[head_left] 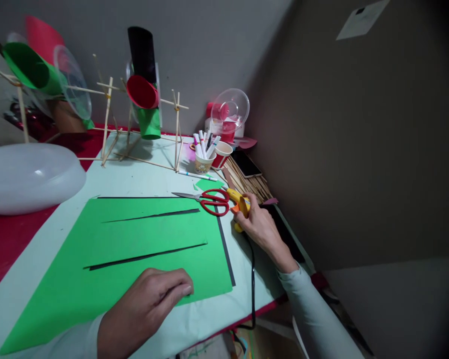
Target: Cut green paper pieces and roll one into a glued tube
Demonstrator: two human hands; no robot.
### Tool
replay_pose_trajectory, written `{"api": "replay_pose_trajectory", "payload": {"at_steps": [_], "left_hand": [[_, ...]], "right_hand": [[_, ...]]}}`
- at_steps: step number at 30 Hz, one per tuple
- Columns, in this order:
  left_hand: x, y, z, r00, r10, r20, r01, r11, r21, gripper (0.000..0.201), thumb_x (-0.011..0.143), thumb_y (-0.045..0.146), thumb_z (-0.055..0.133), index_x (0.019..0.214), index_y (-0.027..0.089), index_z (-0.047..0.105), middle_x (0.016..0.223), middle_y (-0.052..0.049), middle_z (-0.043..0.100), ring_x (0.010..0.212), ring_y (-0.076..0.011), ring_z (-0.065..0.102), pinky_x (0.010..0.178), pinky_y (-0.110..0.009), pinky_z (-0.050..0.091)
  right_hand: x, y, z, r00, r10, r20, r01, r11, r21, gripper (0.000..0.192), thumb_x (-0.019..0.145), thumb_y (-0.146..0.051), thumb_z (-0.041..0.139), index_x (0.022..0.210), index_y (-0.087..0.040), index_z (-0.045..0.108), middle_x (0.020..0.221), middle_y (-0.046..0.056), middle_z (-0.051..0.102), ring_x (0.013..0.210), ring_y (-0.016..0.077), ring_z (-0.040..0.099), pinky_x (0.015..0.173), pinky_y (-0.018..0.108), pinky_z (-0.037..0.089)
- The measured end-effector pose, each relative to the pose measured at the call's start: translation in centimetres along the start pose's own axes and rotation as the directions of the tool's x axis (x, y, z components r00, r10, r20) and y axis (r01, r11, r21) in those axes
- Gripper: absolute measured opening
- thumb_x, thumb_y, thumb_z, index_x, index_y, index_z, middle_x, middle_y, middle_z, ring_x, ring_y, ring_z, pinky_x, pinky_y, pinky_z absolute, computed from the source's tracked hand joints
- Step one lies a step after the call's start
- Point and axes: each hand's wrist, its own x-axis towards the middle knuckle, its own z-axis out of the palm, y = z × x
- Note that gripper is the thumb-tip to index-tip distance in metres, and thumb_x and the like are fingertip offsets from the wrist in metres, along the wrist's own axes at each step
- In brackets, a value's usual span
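"Where's the yellow glue gun (233,194)?"

"Right of the green sheet (142,237), with the right hand (265,228) clamped on it; a black cord (253,279) runs down from there past the table's near edge."

"And the left hand (149,301)?"

"Over the sheet's near part, fingers curled together. I can't tell whether they pinch anything."

"What's around?"

"Red-handled scissors (201,196) just left of the gun, two thin black strips (175,213) on the sheet, and markers (202,143) standing in a paper cup (205,165) farther back."
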Motion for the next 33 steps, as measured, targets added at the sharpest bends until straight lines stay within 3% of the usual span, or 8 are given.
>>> {"api": "replay_pose_trajectory", "payload": {"at_steps": [6, 10, 14, 18, 24, 28, 30, 33], "left_hand": [[0.0, 0.4, -0.2, 0.999, -0.021, 0.024, 0.021, 1.000, -0.005, 0.035, 0.098, 0.037, 0.040, 0.083, 0.021, 0.066, 0.079, 0.003, 0.071, 0.073, -0.0129, 0.064, 0.071, -0.023, 0.040], [0.1, 0.3, -0.2, 0.999, -0.025, 0.034, 0.025, 1.000, 0.000, 0.034, 0.098, 0.036, 0.040, 0.080, 0.021, 0.065, 0.075, 0.004, 0.069, 0.071, -0.0126, 0.064, 0.069, -0.023, 0.039], [0.0, 0.1, 0.0, 0.999, -0.019, 0.031, 0.018, 0.999, 0.026, 0.034, 0.098, 0.037, 0.039, 0.083, 0.022, 0.066, 0.078, 0.003, 0.071, 0.074, -0.0132, 0.065, 0.071, -0.023, 0.041], [0.0, 0.2, -0.1, 1.000, 0.003, 0.018, -0.004, 0.999, 0.041, 0.036, 0.098, 0.039, 0.039, 0.084, 0.023, 0.068, 0.079, 0.004, 0.072, 0.074, -0.0127, 0.067, 0.071, -0.021, 0.043], [0.1, -0.4, 0.1, 0.991, 0.098, -0.090, -0.101, 0.994, -0.036, 0.031, 0.095, 0.042, 0.047, 0.081, 0.026, 0.069, 0.079, 0.007, 0.074, 0.070, -0.0084, 0.069, 0.068, -0.012, 0.044], [0.0, -1.3, 0.4, 0.993, 0.102, -0.063, -0.108, 0.990, -0.090, 0.025, 0.094, 0.038, 0.050, 0.082, 0.026, 0.069, 0.075, 0.008, 0.072, 0.066, -0.0075, 0.066, 0.064, -0.010, 0.044], [-0.1, -1.6, 0.5, 0.994, 0.095, -0.053, -0.100, 0.991, -0.084, 0.024, 0.094, 0.037, 0.050, 0.083, 0.027, 0.068, 0.075, 0.007, 0.071, 0.065, -0.0082, 0.066, 0.064, -0.011, 0.045], [-0.2, -1.7, 0.9, 0.993, 0.090, -0.077, -0.095, 0.994, -0.057, 0.024, 0.093, 0.037, 0.050, 0.082, 0.027, 0.069, 0.075, 0.005, 0.072, 0.064, -0.0106, 0.065, 0.061, -0.013, 0.047]], "right_hand": [[-0.5, 0.4, -1.6, 0.995, 0.003, -0.099, 0.002, 0.999, 0.051, 0.044, 0.090, -0.036, 0.041, 0.130, -0.018, 0.042, 0.067, 0.002, 0.062, 0.054, 0.0216, 0.058, 0.054, 0.026, 0.032], [-1.5, -0.7, -2.5, 0.993, -0.035, -0.114, 0.044, 0.996, 0.078, 0.043, 0.092, -0.035, 0.040, 0.132, -0.019, 0.039, 0.068, 0.000, 0.063, 0.053, 0.0193, 0.059, 0.054, 0.025, 0.034], [-1.5, -3.7, -1.6, 0.988, -0.148, -0.047, 0.151, 0.987, 0.063, 0.045, 0.089, -0.031, 0.044, 0.133, -0.018, 0.040, 0.068, 0.001, 0.065, 0.055, 0.0202, 0.061, 0.054, 0.025, 0.035], [-0.5, -6.2, -0.1, 0.982, -0.185, -0.021, 0.185, 0.983, 0.007, 0.043, 0.088, -0.027, 0.046, 0.130, -0.015, 0.043, 0.074, 0.006, 0.070, 0.060, 0.0241, 0.065, 0.055, 0.027, 0.035], [-0.2, -7.6, 0.7, 0.978, -0.207, -0.012, 0.206, 0.975, -0.079, 0.034, 0.094, -0.032, 0.042, 0.124, -0.016, 0.045, 0.080, 0.008, 0.071, 0.065, 0.0264, 0.068, 0.055, 0.029, 0.038], [-1.9, -6.3, -0.6, 0.974, -0.225, -0.005, 0.224, 0.972, -0.067, 0.037, 0.098, -0.040, 0.042, 0.128, -0.018, 0.044, 0.091, 0.008, 0.072, 0.073, 0.0258, 0.068, 0.059, 0.029, 0.042], [-3.3, -4.2, -1.5, 0.979, -0.201, -0.037, 0.200, 0.979, -0.020, 0.041, 0.099, -0.042, 0.042, 0.133, -0.019, 0.041, 0.093, 0.007, 0.072, 0.075, 0.0246, 0.068, 0.061, 0.030, 0.044], [-5.6, 0.5, -2.1, 0.977, -0.075, -0.201, 0.066, 0.997, -0.050, 0.043, 0.098, -0.042, 0.045, 0.132, -0.016, 0.044, 0.107, 0.014, 0.069, 0.092, 0.0277, 0.065, 0.075, 0.034, 0.049]]}}
